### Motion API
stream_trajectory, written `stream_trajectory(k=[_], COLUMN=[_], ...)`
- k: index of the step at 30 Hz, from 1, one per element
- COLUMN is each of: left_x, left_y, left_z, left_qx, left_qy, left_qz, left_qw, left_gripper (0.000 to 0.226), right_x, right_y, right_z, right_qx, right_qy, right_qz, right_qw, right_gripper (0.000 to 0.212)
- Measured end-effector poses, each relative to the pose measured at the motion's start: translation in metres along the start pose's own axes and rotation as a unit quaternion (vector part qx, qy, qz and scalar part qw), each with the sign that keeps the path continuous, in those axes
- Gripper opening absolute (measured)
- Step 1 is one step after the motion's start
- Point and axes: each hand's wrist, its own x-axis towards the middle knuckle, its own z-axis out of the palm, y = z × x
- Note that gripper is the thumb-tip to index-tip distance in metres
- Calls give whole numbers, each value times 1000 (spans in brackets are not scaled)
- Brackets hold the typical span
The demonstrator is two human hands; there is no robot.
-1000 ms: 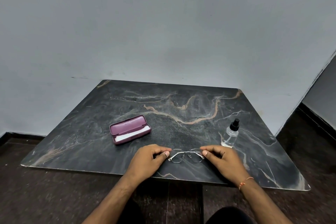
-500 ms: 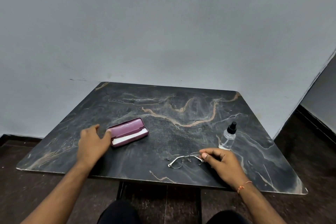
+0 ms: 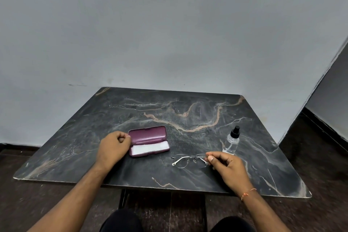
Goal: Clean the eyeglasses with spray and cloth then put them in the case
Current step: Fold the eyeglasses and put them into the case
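Observation:
Thin metal-framed eyeglasses (image 3: 189, 160) lie folded on the dark marble table (image 3: 188, 115), near its front edge. My right hand (image 3: 227, 167) pinches their right end between thumb and fingers. An open maroon glasses case (image 3: 147, 134) sits left of them, with a white cloth (image 3: 149, 148) lying in its lower half. My left hand (image 3: 113, 148) rests against the case's left end, fingers curled on its edge. A small clear spray bottle (image 3: 232, 142) with a black nozzle stands upright just behind my right hand.
The table stands against a plain grey wall (image 3: 169, 34). Dark floor (image 3: 320, 156) surrounds it, and a wall corner runs down at the right. My knees (image 3: 120, 220) show below the table's front edge.
My left hand left the eyeglasses, swung out to the left, then came in against the left end of the case. My right hand stays on the eyeglasses.

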Motion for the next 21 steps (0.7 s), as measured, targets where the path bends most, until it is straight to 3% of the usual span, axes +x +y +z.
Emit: stream_trajectory(k=[10, 21], left_x=[-45, -50], left_y=[47, 37], left_z=[55, 68], left_qx=[-80, -142], left_qy=[-28, -53], left_qz=[78, 98], left_qw=[993, 984], left_gripper=[15, 16], right_x=[-1, 13], right_y=[-9, -21], right_z=[2, 25], right_qx=[19, -89], right_qy=[28, 14], right_qz=[4, -32], right_qw=[999, 995], right_gripper=[19, 21])
